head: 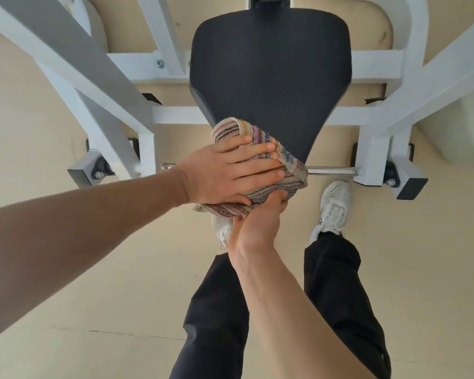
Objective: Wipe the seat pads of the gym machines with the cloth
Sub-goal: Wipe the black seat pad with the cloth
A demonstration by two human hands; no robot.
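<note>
A black textured seat pad (271,77) of a white-framed gym machine fills the upper middle of the head view, its narrow end pointing toward me. A folded striped cloth (293,170) lies bunched over that near tip. My left hand (227,170) lies flat on top of the cloth with fingers stretched to the right. My right hand (255,222) comes up from below and grips the cloth's underside at the near edge, its fingers mostly hidden under the fabric.
The white steel frame (93,86) spreads left and right of the pad, with a chrome bar (334,170) under the pad's tip and grey feet at both sides. My white shoes (333,209) and black trousers stand on the beige floor just in front.
</note>
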